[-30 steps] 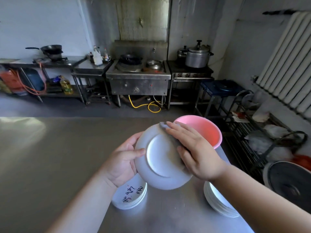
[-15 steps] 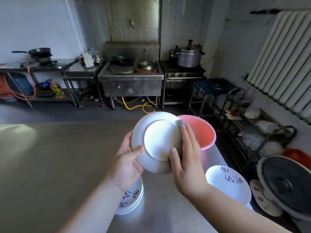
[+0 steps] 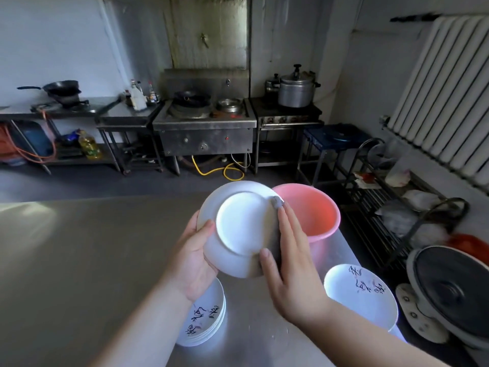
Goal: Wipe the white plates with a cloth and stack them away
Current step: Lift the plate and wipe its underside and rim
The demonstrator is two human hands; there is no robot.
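Now the plate (image 3: 243, 226) stands tilted between my hands, underside toward me. My left hand (image 3: 193, 260) grips its left rim, and my right hand (image 3: 288, 260) pinches the cloth (image 3: 276, 202) against the right rim. Nearest for stacking, I judge, is the stack (image 3: 203, 324) directly below my left hand.

Free room left, crowded right.
The bench (image 3: 79, 260) surface left of the near plate stack (image 3: 209, 324) lies open to reach across. On the right side stand a pink basin (image 3: 317, 215) and a second plate stack (image 3: 362, 298); between the two stacks only a narrow strip of bench is free.
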